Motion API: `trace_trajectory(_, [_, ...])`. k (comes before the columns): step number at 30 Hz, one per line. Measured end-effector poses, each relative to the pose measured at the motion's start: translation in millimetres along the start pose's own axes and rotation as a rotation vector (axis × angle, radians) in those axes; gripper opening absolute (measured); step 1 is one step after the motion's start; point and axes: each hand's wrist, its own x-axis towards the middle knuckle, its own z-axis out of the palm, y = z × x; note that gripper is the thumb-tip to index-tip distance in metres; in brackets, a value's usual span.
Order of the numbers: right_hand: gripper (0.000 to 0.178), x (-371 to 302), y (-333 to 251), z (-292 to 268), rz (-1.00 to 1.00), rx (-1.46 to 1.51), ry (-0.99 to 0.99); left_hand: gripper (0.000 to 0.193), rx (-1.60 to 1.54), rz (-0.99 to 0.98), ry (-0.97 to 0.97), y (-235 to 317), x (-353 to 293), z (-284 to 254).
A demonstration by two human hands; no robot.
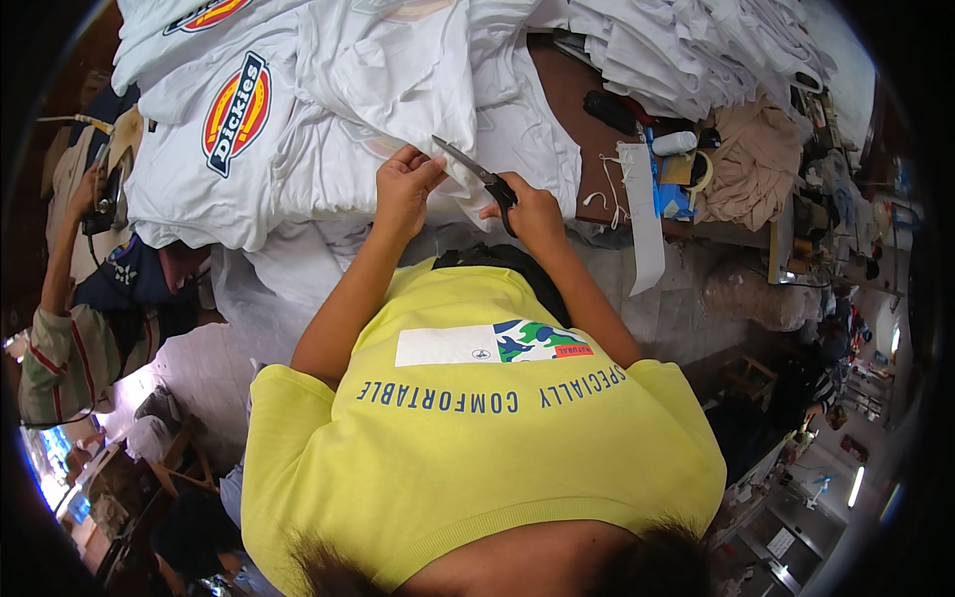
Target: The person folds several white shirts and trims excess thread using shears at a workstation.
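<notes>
White T-shirts with a coloured printed emblem cover the table in front of me, and one white T-shirt (pixel 398 85) lies bunched at the middle. At its near edge my left hand (pixel 401 194) is closed, thumb and fingertips pinching the white cloth. My right hand (pixel 535 214) grips a pair of black-handled scissors (pixel 489 179). Their blades point up and left, with the tip just right of my left fingertips and over the cloth. Whether the blades touch the fabric I cannot tell.
A heap of white garments (pixel 686 50) fills the far right. Nearer lie a tape roll (pixel 701 171), a white strip (pixel 642 224) hanging over the edge, beige cloth (pixel 751 159) and a dark tool (pixel 609 111). At the left, another person's hand (pixel 88 189) works at a device.
</notes>
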Motion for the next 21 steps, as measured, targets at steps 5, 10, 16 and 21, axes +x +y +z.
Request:
trace_trajectory(5, [0.065, 6, -22, -11, -0.013, -0.030, 0.003, 0.017, 0.014, 0.023, 0.002, -1, 0, 1])
trace_trajectory(10, [0.069, 18, -24, -11, 0.008, -0.069, -0.043, 0.018, 0.024, 0.047, -0.019, -5, 0, -1])
trace_trajectory(16, [0.065, 19, -20, -7, 0.003, -0.084, -0.073, 0.021, 0.032, 0.049, -0.004, -4, -2, 0])
trace_trajectory(21, [0.057, 15, -1, 3, 0.025, 0.039, -0.073, 0.021, 0.050, 0.028, -0.006, -10, 1, -6])
